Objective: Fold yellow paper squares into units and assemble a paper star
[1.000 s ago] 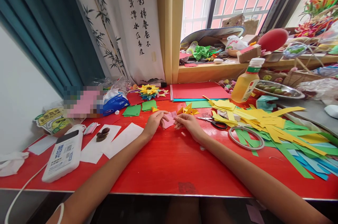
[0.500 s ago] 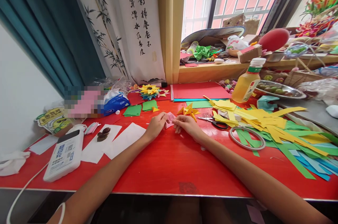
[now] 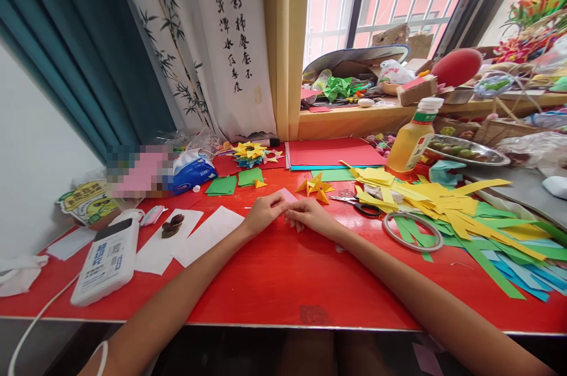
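Observation:
A small piece of pink paper [image 3: 289, 195] is pinched between my two hands above the red table [image 3: 270, 281]. My left hand [image 3: 264, 212] closes on its near left side, fingers curled. From the other side my right hand [image 3: 312, 215] grips it, fingertips meeting those of the left. Most of the paper is covered by my fingers; its upper part shows beyond them. Just past my right hand lie folded yellow paper pieces [image 3: 315, 188]. Scissors [image 3: 363, 207] with black handles rest to the right of them.
At right are a roll of tape [image 3: 413, 247], yellow paper strips [image 3: 436, 202], green and blue strips, and an upright juice bottle [image 3: 410, 143]. Green paper squares [image 3: 221, 186] and a folded star ring [image 3: 248, 153] lie behind. White paper [image 3: 210, 237] and a white box [image 3: 106, 264] are left.
My hands have come closer together, and the pink paper has turned so that a flat part now points away from me. The camera view has shifted slightly.

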{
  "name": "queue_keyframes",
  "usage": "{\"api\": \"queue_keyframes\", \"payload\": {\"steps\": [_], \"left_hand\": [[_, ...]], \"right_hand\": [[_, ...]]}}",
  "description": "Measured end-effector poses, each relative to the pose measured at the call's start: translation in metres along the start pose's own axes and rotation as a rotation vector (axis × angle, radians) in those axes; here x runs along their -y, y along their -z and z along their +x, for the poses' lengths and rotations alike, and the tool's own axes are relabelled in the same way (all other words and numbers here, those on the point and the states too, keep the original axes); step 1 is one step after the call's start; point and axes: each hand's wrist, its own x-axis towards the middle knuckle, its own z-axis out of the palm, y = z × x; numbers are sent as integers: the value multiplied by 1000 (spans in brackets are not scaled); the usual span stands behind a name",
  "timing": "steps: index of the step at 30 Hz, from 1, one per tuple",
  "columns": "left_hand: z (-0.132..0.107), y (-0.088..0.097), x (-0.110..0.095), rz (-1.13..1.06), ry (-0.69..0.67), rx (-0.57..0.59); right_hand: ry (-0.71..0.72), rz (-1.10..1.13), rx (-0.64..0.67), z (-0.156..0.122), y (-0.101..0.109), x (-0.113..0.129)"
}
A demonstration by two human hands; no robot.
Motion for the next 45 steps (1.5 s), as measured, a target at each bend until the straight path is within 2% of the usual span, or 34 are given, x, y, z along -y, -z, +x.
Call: {"api": "queue_keyframes", "payload": {"steps": [5, 16, 19, 22, 24, 26, 30, 32, 33, 36, 38, 42, 45], "left_hand": [[1, 2, 1, 8, -52, 61], [-3, 2, -1, -186, 48, 191], [-1, 0, 1, -199, 50, 171], [3, -1, 3, -250, 65, 158], [6, 1, 5, -256, 52, 125], [8, 5, 6, -212, 42, 42], [12, 18, 13, -100, 99, -246], [15, 24, 21, -126, 152, -372], [16, 26, 25, -161, 185, -382], [19, 26, 37, -300, 345, -270], [19, 23, 42, -329, 384, -239], [18, 19, 42, -265, 326, -294], [18, 19, 39, -16, 226, -332]], "right_hand": [[-5, -21, 18, -2, -1, 5], [60, -177, 86, -5, 1, 10], [18, -130, 36, -5, 2, 9], [-9, -62, -67, -3, 2, 5], [-5, -29, -138, -2, 1, 3], [15, -26, -177, 0, 1, 1], [67, -82, -280, 1, 2, -1], [115, -176, -348, 1, 3, -2], [138, -244, -354, 1, 2, -2], [180, -493, -281, 2, -2, -5], [198, -652, -227, 2, -6, -7], [231, -846, -161, 1, -9, -8], [223, -910, -155, 0, -7, -4]]}}
